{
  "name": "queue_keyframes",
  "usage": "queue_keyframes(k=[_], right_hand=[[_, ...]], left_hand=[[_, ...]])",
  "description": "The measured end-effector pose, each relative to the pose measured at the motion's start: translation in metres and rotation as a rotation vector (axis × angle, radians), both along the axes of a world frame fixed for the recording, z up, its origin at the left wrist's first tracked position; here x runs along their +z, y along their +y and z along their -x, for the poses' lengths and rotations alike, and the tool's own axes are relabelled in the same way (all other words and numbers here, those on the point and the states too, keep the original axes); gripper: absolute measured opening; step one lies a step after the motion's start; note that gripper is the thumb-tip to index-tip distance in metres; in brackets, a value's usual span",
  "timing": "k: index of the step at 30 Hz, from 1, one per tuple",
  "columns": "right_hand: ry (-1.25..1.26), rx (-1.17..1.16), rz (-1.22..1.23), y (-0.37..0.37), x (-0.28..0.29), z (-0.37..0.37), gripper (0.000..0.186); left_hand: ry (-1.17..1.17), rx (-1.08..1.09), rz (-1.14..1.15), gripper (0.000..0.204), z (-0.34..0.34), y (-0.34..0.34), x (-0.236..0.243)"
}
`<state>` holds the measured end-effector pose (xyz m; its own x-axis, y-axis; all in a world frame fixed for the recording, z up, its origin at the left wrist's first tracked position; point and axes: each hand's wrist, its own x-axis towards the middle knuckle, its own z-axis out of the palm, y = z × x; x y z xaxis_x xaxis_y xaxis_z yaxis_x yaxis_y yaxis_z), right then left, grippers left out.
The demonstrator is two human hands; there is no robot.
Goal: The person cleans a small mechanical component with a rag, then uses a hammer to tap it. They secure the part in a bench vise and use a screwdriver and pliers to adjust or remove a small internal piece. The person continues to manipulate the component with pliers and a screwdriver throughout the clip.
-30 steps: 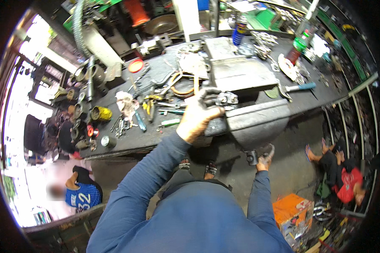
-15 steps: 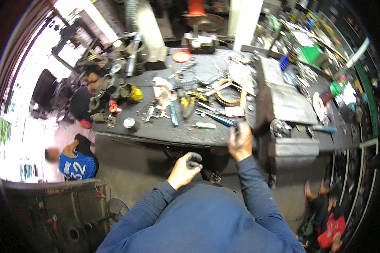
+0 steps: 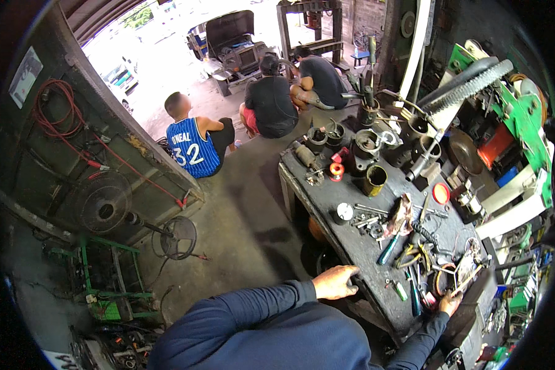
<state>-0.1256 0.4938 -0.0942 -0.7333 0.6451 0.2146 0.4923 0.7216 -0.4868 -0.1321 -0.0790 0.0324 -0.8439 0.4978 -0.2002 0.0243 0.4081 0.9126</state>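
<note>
My left hand [image 3: 336, 283] is at the near edge of the black workbench [image 3: 357, 243], its fingers curled together; whatever may be inside them is hidden. Farther right, my right hand [image 3: 450, 303] is over the bench top, fingers bent by the near end of a tan wooden stick [image 3: 468, 280]. I cannot make out what it grips. Beside it lie a copper-coloured ring [image 3: 441, 282], a blue-handled tool [image 3: 415, 302] and a small green-and-white tube [image 3: 401, 291]. Yellow-and-black pliers [image 3: 408, 254] and a teal-handled tool [image 3: 388, 249] are a little farther off.
A white-topped can [image 3: 344, 213], yellow can [image 3: 375, 181] and red ring-shaped lid [image 3: 441, 193] stand or lie on the bench. Three people sit beyond it, one in a blue jersey [image 3: 194, 147]. A fan [image 3: 105, 206] stands at left; a vehicle [image 3: 233, 48] has its hood raised.
My view has swung left toward the entrance. My left hand has come to the bench edge, and my right hand has moved farther over the tools, to the wooden stick.
</note>
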Motion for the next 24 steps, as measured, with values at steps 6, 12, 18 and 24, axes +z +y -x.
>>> queue_keyframes(k=[6,12,18,24], right_hand=[[0.297,-0.119,0.225,-0.031,0.009,-0.011,0.051],[0.419,0.147,0.604,-0.203,0.085,-0.058,0.041],[0.229,0.509,0.997,-0.303,0.177,-0.108,0.019],[0.477,0.454,0.509,-0.290,0.213,-0.161,0.047]], left_hand=[[-0.031,-0.053,-0.018,0.037,0.012,-0.005,0.005],[-0.009,-0.101,-0.287,0.045,0.044,0.044,0.024],[-0.045,-0.097,-0.575,0.033,0.066,0.127,0.085],[0.180,-0.119,-0.527,0.028,0.002,0.162,0.119]])
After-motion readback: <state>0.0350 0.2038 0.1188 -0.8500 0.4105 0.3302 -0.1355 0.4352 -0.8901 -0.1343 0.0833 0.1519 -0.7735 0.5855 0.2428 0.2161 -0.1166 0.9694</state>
